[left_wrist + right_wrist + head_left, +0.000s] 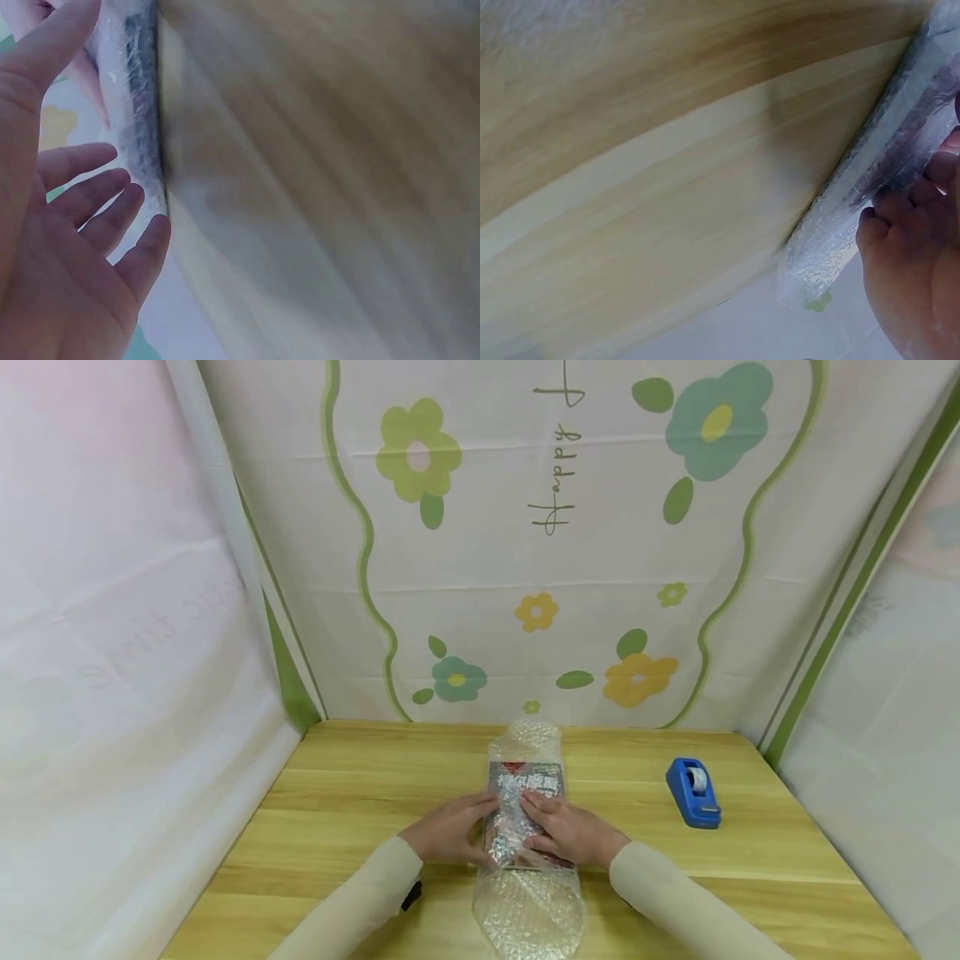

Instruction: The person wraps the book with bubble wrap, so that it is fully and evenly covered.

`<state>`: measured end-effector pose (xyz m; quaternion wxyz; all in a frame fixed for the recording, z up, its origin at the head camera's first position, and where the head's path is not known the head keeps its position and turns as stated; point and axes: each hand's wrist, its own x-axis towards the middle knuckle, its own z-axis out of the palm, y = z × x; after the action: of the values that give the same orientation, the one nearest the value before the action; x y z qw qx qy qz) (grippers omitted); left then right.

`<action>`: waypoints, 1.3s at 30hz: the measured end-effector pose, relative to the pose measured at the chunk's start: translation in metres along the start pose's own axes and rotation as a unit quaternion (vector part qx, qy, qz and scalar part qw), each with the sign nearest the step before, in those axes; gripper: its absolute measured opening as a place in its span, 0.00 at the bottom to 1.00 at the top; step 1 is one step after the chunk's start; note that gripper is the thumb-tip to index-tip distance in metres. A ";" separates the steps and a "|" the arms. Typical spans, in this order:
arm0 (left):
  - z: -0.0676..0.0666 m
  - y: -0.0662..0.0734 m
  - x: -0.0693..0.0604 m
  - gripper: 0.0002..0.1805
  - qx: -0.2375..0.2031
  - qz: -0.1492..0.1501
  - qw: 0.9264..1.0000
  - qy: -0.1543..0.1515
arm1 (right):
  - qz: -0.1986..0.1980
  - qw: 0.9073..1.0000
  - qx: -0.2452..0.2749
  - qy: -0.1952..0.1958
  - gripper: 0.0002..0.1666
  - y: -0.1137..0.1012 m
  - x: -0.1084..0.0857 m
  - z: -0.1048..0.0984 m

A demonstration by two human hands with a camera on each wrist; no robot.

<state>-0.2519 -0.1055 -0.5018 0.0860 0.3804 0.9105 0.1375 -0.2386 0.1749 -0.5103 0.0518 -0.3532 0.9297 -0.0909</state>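
Note:
A flat, book-shaped item (pixel 506 814) with a dark cover, pale lettering and a red corner mark lies wrapped in clear bubble wrap (pixel 528 910) on the wooden table. Bubble wrap extends past its far and near ends. My left hand (pixel 453 831) is at the item's left edge, thumb nearer me; in the left wrist view its fingers (pixel 112 214) are spread and loosely extended. On the upper face rests my right hand (pixel 573 833), fingers pointing left across the wrap. The right wrist view shows this hand (pixel 915 247) beside the wrapped edge, its fingertips partly cut off.
A blue tape dispenser (pixel 693 793) with a roll of tape stands on the table (pixel 360 777) to the right. Flower-printed cloth (pixel 480 552) rises behind the table's far edge, and pale cloth hangs on both sides. A small black object (pixel 412 896) shows beside the left sleeve.

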 end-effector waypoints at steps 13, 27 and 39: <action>0.003 -0.013 0.010 0.57 -0.053 -0.013 0.998 0.003 | 0.000 1.000 -0.014 0.002 0.44 0.002 0.000 0.000; -0.004 -0.016 0.045 0.53 -0.055 -0.052 0.997 -0.025 | 0.013 1.000 -0.001 -0.016 0.44 0.000 0.002 0.001; -0.012 -0.005 0.052 0.53 0.019 -0.053 0.997 -0.050 | 0.013 1.000 -0.018 -0.012 0.44 0.001 0.002 0.002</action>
<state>-0.2949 -0.0738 -0.4949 0.1312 0.3392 0.9265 0.0963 -0.2400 0.1737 -0.5129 0.0574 -0.3428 0.9351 -0.0693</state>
